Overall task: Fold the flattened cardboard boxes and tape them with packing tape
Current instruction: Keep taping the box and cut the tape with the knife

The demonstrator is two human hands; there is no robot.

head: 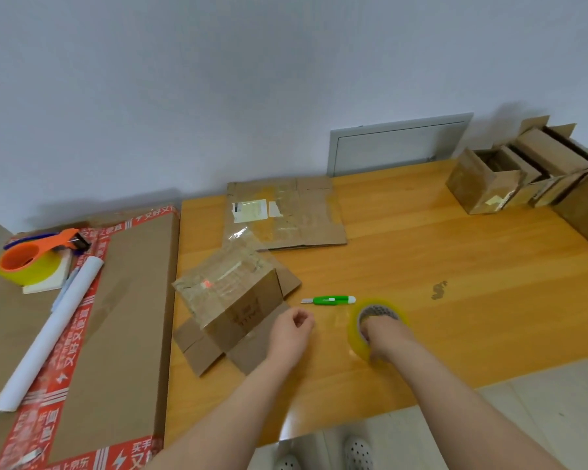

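two tape rolls: a yellowish clear packing tape roll (353, 334) and another in an orange dispenser (31, 266). one partly folded brown cardboard box (228, 293), one flattened cardboard sheet (286, 215), one green utility knife (330, 300). all lie on an orange wooden table (455, 266) against a pale grey wall (218, 96). the right hand (386, 337) grips the clear roll. the left hand (291, 332), fingers curled, is just beside the box; whether it pinches anything is unclear.

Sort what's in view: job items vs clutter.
Job: tape roll gripped by right hand, folded box, flat box, knife, built boxes.
Lying about: dispenser, paper roll, big carton.
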